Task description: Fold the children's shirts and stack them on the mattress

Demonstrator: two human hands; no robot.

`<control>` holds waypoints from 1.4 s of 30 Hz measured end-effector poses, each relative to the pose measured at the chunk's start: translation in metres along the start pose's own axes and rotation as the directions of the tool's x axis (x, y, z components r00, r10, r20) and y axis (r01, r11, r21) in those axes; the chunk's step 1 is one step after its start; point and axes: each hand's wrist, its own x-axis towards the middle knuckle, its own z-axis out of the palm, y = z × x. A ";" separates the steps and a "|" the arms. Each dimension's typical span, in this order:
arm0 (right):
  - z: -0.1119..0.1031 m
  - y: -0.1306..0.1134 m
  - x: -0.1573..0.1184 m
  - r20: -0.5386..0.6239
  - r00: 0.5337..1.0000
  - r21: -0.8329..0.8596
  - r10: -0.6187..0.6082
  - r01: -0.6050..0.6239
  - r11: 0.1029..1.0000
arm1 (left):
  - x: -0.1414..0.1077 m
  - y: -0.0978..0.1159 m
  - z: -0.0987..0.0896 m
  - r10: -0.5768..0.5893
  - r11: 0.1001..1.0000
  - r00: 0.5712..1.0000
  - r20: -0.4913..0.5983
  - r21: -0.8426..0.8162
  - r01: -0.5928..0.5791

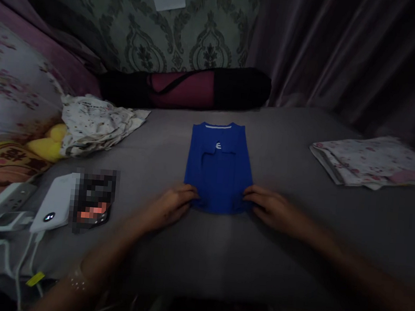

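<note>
A blue shirt (pixel 221 168) lies folded into a narrow shape on the grey sheet, its neckline with a white strip at the far end. Part of a white letter shows at its middle, beside a folded-over edge. My left hand (pixel 175 202) pinches the near left corner of the shirt, fingers closed on the cloth. At the near right corner my right hand (pixel 270 207) grips the fabric the same way. The fingertips of both hands are partly lost in the dim light.
Left are a crumpled white patterned cloth (pixel 95 125), a white power bank (pixel 54 203) with cables, a power strip (pixel 4 204) and a blurred-out dark object (pixel 94 199). A folded floral cloth (pixel 368 161) lies right. A black and maroon long bag (pixel 184 89) lies along the wall.
</note>
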 end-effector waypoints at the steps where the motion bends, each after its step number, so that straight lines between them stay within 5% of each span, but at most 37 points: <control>1: -0.002 0.002 0.003 -0.004 1.000 0.038 0.002 -0.002 0.999 | 0.001 -0.004 -0.001 -0.027 0.997 0.999 -0.026 -0.075 0.025; 9: -0.014 0.018 0.028 -0.008 0.967 0.288 0.253 -0.240 0.927 | 0.026 -0.021 -0.013 -0.399 0.857 0.909 -0.119 -0.403 0.323; 15: -0.012 0.032 0.051 -0.112 0.905 0.222 0.410 -0.380 0.898 | 0.053 -0.042 -0.008 -0.468 0.833 0.864 -0.184 -0.417 0.362; 20: 0.005 0.040 0.055 -0.231 0.857 0.159 0.461 -0.434 0.887 | 0.064 -0.048 0.007 -0.567 0.822 0.762 -0.313 -0.283 0.495; 28: 0.008 0.022 0.043 -0.244 0.875 0.001 0.418 -0.431 0.902 | 0.053 -0.042 0.015 -0.507 0.861 0.805 -0.308 -0.210 0.463; 35: 0.007 0.007 0.042 -0.279 0.821 0.031 0.498 -0.511 0.859 | 0.049 -0.052 0.027 -0.371 0.923 0.829 -0.419 -0.066 0.380; 42: 0.010 0.005 0.043 -0.313 0.863 -0.083 0.397 -0.441 0.893 | 0.052 -0.054 0.028 -0.180 0.969 0.850 -0.495 0.060 0.240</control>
